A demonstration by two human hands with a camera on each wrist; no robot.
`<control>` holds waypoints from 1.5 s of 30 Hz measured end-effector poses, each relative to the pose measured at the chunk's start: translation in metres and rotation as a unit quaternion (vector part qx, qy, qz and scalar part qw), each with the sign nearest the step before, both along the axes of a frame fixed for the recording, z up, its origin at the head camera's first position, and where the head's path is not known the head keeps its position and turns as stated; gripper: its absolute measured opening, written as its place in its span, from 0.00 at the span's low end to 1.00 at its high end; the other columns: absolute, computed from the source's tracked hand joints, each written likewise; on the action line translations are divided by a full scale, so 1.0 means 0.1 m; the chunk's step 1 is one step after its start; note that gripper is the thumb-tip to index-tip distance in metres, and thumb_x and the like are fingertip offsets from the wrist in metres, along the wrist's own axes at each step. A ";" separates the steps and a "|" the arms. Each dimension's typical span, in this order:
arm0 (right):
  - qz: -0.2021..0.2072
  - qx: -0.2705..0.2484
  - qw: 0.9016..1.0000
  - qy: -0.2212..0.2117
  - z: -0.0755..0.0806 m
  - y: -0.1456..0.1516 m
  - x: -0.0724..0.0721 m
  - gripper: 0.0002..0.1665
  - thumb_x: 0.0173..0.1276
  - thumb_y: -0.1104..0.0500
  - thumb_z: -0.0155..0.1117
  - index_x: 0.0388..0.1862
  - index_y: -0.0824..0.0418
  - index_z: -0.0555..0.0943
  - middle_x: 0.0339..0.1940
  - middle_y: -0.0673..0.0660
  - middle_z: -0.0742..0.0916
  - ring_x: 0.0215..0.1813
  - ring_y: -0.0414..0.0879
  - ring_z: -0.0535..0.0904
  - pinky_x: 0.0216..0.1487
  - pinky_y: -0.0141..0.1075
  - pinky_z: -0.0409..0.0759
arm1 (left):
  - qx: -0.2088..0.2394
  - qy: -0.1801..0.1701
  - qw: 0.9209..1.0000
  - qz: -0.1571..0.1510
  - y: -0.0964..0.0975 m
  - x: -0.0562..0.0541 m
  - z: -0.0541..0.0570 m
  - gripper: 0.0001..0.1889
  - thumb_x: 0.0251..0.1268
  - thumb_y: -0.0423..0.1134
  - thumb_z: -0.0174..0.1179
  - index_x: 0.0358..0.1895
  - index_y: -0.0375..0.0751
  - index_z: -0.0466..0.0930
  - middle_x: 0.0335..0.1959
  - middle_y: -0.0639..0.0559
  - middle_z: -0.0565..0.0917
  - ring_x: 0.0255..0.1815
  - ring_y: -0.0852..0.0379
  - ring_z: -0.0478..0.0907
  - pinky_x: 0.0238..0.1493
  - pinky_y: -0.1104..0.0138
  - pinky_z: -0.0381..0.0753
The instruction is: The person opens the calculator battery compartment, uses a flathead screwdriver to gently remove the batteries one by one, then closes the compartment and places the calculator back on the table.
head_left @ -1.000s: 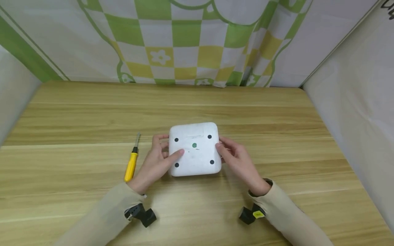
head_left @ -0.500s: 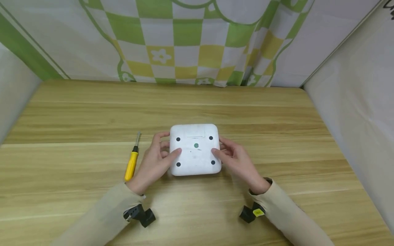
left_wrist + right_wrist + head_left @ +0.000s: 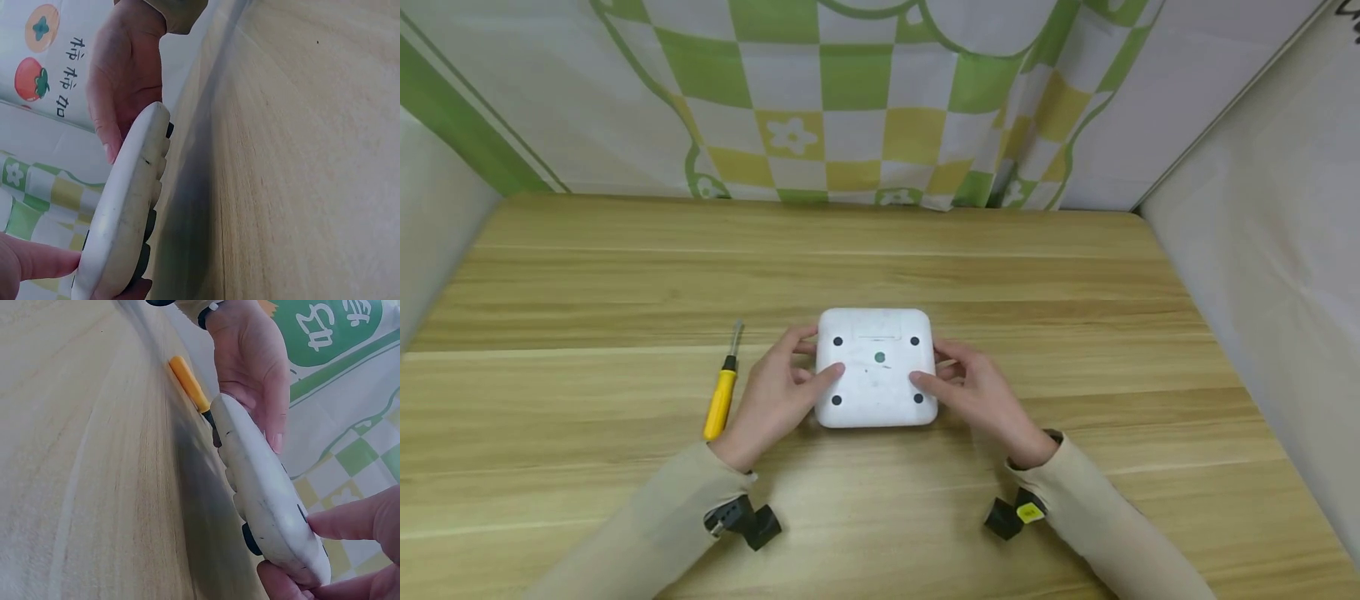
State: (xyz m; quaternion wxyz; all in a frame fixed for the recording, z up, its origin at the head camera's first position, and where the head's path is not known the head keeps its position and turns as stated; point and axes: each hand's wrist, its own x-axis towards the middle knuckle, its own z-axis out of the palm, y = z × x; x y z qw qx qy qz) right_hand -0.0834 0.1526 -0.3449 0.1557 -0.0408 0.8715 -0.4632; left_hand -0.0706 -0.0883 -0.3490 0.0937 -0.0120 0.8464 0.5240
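A white, square, calculator-like device (image 3: 876, 400) with rounded corners is held just above the table, its back facing up. That back bears several round black feet, a green dot and a battery cover. In the left wrist view, chunky dark and pale buttons (image 3: 144, 259) protrude from its underside. My left hand (image 3: 775, 400) grips the left edge, thumb on the back and fingers beneath. On the right edge my right hand (image 3: 985, 396) holds it likewise, its thumb lying farther in on the back. Most fingertips are hidden under the device.
A flat screwdriver (image 3: 721, 400) with a yellow handle lies on the wooden table (image 3: 1037, 275), left of my left hand. A green, white and yellow checked cloth (image 3: 853, 79) hangs behind the table's far edge. White sheets enclose both sides.
The device has straightened from a slight slant, and its far edge has come a little nearer. My right thumb has slid inward across its back. The screwdriver lies where it was.
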 end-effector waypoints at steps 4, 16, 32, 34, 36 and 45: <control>0.001 0.009 1.000 -0.005 -0.03 -0.01 -0.01 0.34 0.64 0.55 0.67 0.66 0.64 0.70 0.51 0.60 0.81 0.45 0.49 0.78 0.37 0.34 0.77 | -0.018 0.008 1.000 -0.008 -0.01 -0.01 -0.03 0.32 0.62 0.39 0.64 0.68 0.36 0.64 0.57 0.37 0.76 0.37 0.51 0.81 0.29 0.68 0.79; -0.003 0.021 0.999 -0.024 -0.06 -0.02 -0.04 0.36 0.64 0.57 0.66 0.69 0.64 0.65 0.54 0.62 0.80 0.48 0.50 0.79 0.40 0.34 0.79 | -0.036 -0.003 0.999 -0.015 0.00 -0.03 -0.08 0.35 0.60 0.39 0.65 0.69 0.35 0.63 0.56 0.38 0.77 0.34 0.54 0.79 0.25 0.68 0.78; 0.001 0.015 0.999 -0.032 -0.11 -0.01 -0.06 0.37 0.64 0.58 0.66 0.70 0.63 0.64 0.53 0.62 0.80 0.47 0.50 0.78 0.40 0.34 0.79 | -0.058 -0.008 0.998 -0.027 0.02 -0.05 -0.10 0.35 0.62 0.40 0.64 0.71 0.35 0.61 0.57 0.38 0.77 0.35 0.53 0.78 0.26 0.68 0.78; -0.001 0.016 0.999 -0.031 -0.11 -0.01 -0.06 0.37 0.64 0.58 0.66 0.70 0.63 0.65 0.53 0.62 0.80 0.47 0.50 0.78 0.40 0.34 0.79 | -0.062 -0.007 0.998 -0.027 0.03 -0.05 -0.10 0.35 0.62 0.40 0.64 0.71 0.35 0.61 0.57 0.38 0.77 0.36 0.53 0.78 0.27 0.69 0.78; -0.001 0.016 0.999 -0.031 -0.12 -0.01 -0.06 0.37 0.64 0.58 0.66 0.70 0.63 0.65 0.53 0.62 0.80 0.47 0.50 0.78 0.41 0.34 0.79 | -0.067 -0.006 0.997 -0.029 0.03 -0.05 -0.09 0.35 0.62 0.40 0.64 0.71 0.34 0.61 0.56 0.38 0.77 0.36 0.52 0.78 0.27 0.69 0.77; 0.000 0.012 1.000 -0.024 -0.12 0.00 -0.05 0.37 0.63 0.59 0.66 0.70 0.64 0.65 0.52 0.63 0.81 0.47 0.50 0.79 0.41 0.35 0.80 | -0.083 -0.004 0.996 -0.032 0.05 -0.05 -0.07 0.35 0.63 0.40 0.63 0.71 0.33 0.61 0.53 0.39 0.78 0.37 0.52 0.77 0.29 0.69 0.77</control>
